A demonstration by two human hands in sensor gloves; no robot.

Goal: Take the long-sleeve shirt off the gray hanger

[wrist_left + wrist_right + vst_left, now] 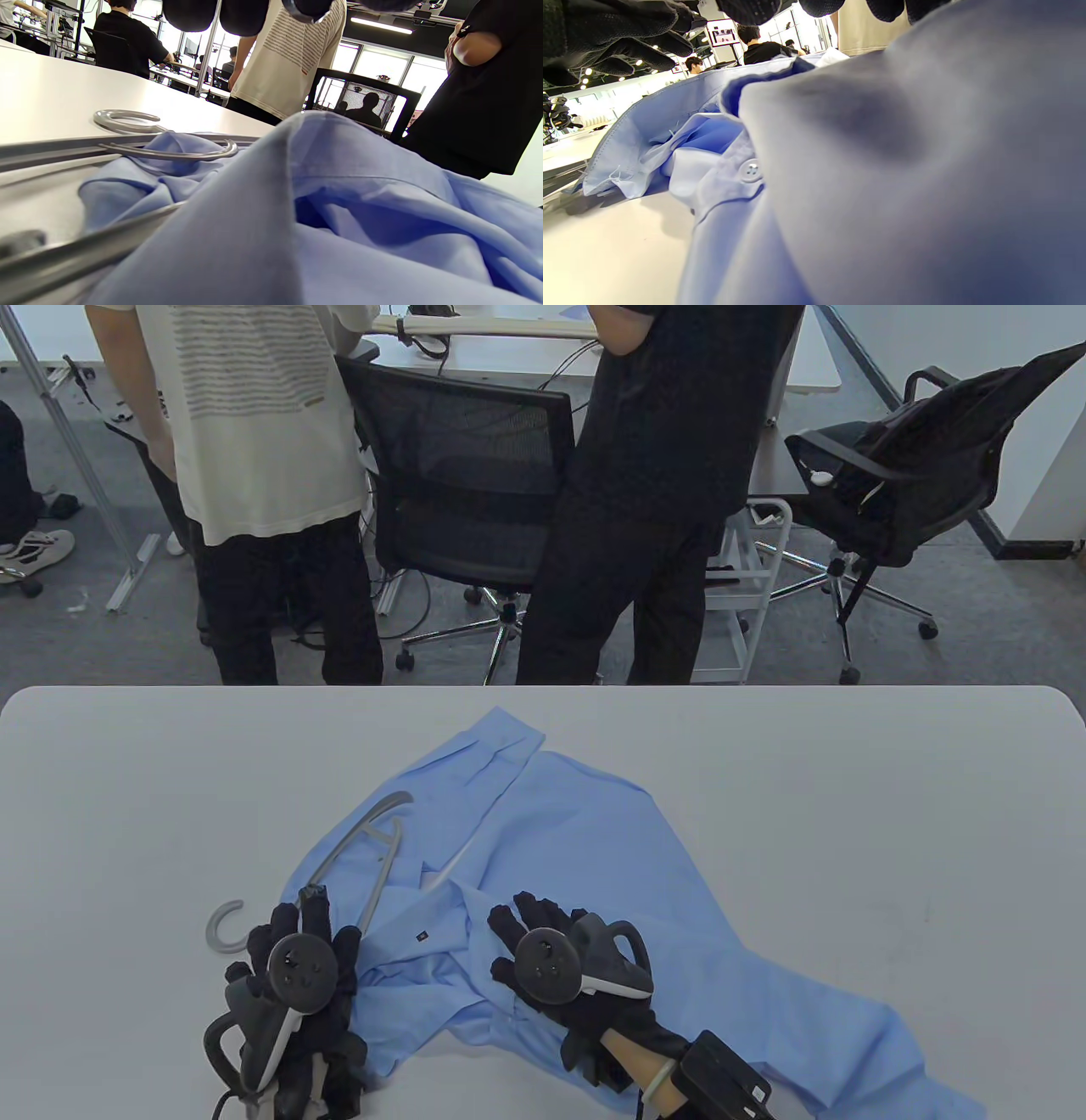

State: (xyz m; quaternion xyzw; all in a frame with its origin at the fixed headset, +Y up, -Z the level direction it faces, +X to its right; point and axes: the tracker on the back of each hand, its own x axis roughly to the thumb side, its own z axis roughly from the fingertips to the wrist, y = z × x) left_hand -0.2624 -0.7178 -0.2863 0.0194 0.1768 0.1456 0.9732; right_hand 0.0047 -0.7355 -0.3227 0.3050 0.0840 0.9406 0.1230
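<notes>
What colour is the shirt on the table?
Light blue; the long-sleeve shirt shows best in the table view.

The light-blue long-sleeve shirt lies crumpled and spread near the table's front edge, about mid-width, while the gray hanger — flat, hook toward the front-left — rests on the shirt's left side, one end under the cloth.
</notes>
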